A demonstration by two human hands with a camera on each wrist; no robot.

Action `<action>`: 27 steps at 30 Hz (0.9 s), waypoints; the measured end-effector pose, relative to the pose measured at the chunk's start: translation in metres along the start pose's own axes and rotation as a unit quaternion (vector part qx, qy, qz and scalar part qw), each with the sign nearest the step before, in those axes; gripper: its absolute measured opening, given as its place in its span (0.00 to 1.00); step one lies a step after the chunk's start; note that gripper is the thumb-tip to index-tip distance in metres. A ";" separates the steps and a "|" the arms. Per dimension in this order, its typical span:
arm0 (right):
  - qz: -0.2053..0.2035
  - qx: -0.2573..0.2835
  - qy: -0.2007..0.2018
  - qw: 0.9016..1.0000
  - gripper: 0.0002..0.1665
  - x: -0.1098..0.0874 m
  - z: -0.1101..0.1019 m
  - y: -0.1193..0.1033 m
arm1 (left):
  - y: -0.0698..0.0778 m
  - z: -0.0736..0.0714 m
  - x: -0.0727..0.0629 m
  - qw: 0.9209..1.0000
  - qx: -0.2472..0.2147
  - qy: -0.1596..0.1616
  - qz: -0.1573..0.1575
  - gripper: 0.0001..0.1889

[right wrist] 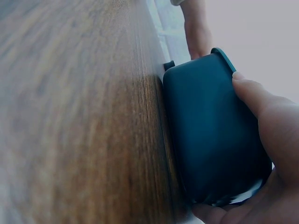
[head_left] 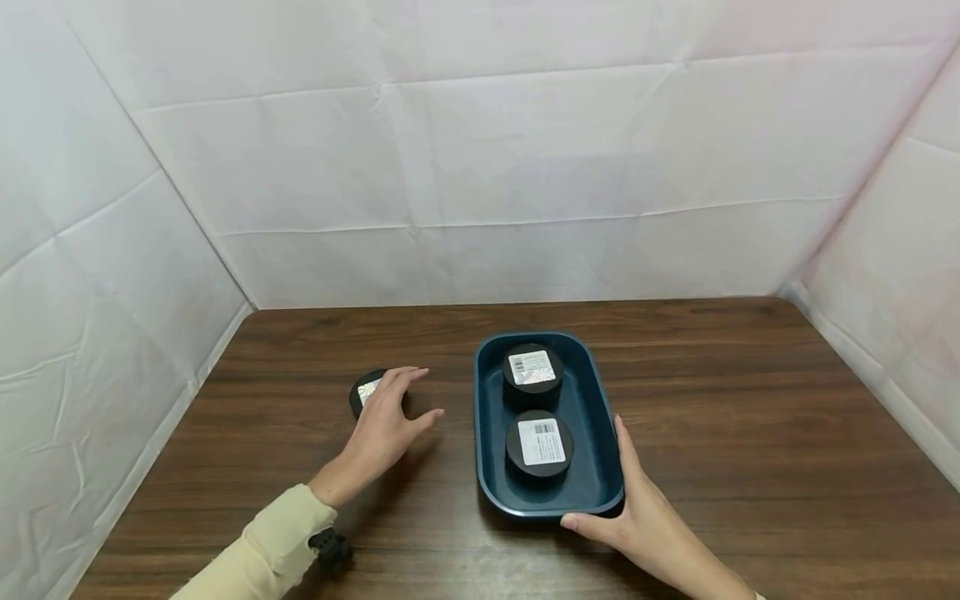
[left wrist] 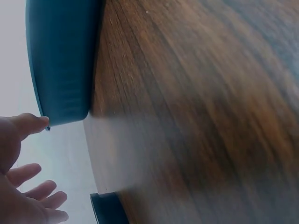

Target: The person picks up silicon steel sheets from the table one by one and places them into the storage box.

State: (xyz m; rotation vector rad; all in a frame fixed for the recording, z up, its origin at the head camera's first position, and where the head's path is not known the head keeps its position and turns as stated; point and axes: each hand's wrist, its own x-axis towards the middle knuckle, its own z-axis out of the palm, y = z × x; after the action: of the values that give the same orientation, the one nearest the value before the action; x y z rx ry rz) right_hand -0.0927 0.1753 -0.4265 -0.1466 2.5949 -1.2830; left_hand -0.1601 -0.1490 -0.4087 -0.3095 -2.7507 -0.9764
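A dark teal tray (head_left: 591, 417) stands on the table with two round black containers inside. The far container (head_left: 531, 367) and the near container (head_left: 542, 442) each carry a white barcode label. My right hand (head_left: 648, 517) grips the tray's near right corner, thumb at the near rim and fingers along the right side; the right wrist view shows this hold on the tray (right wrist: 210, 126). Left of the tray, my left hand (head_left: 378, 433) hovers with fingers spread and holds nothing. It partly hides a third black container (head_left: 362, 392), whose edge (left wrist: 110, 208) shows in the left wrist view.
The brown wooden table (head_left: 750, 400) is enclosed by white sheet walls (head_left: 517, 150) at the back and both sides. A dark band-like device (head_left: 330, 548) sits at my left wrist, below the pale yellow sleeve (head_left: 277, 542).
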 end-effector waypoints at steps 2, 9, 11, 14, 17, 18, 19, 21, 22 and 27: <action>0.000 0.000 0.000 1.000 0.83 0.000 0.000 -0.001 | -0.001 -0.001 0.000 1.000 0.003 -0.006 -0.005 0.31; 0.006 -0.009 0.001 1.000 0.83 0.000 0.001 -0.002 | -0.006 -0.003 -0.003 1.000 0.013 -0.006 -0.017 0.34; 0.006 -0.010 0.001 1.000 0.83 -0.001 0.001 -0.002 | -0.007 -0.004 -0.003 1.000 0.013 -0.007 -0.020 0.34; 0.003 -0.008 0.001 1.000 0.83 -0.001 0.001 -0.002 | -0.010 -0.004 -0.004 0.999 0.015 -0.012 -0.026 0.36; 0.000 -0.004 0.003 1.000 0.83 -0.002 0.001 -0.002 | -0.013 -0.005 -0.004 0.999 0.018 -0.023 -0.038 0.38; 0.000 -0.003 0.003 1.000 0.84 -0.002 0.001 -0.001 | -0.014 -0.006 -0.004 0.999 0.019 -0.026 -0.040 0.39; 0.000 -0.002 0.003 1.000 0.84 -0.002 0.001 -0.001 | -0.016 -0.006 -0.004 0.999 0.021 -0.028 -0.042 0.40; 0.003 -0.002 0.001 1.000 0.84 -0.001 0.001 -0.002 | -0.018 -0.007 -0.004 0.998 0.026 -0.030 -0.040 0.42; 0.005 -0.004 0.000 1.000 0.83 -0.001 0.001 -0.002 | -0.020 -0.008 -0.004 0.998 0.027 -0.030 -0.038 0.42; 0.013 -0.006 -0.006 1.000 0.83 0.000 0.000 -0.001 | -0.029 -0.010 -0.004 0.999 0.032 -0.031 -0.025 0.43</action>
State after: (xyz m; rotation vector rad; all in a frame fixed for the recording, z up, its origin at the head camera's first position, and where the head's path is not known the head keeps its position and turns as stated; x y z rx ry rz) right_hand -0.0927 0.1744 -0.4258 -0.1204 2.5861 -1.2541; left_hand -0.1631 -0.1778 -0.4192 -0.2648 -2.8517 -0.9020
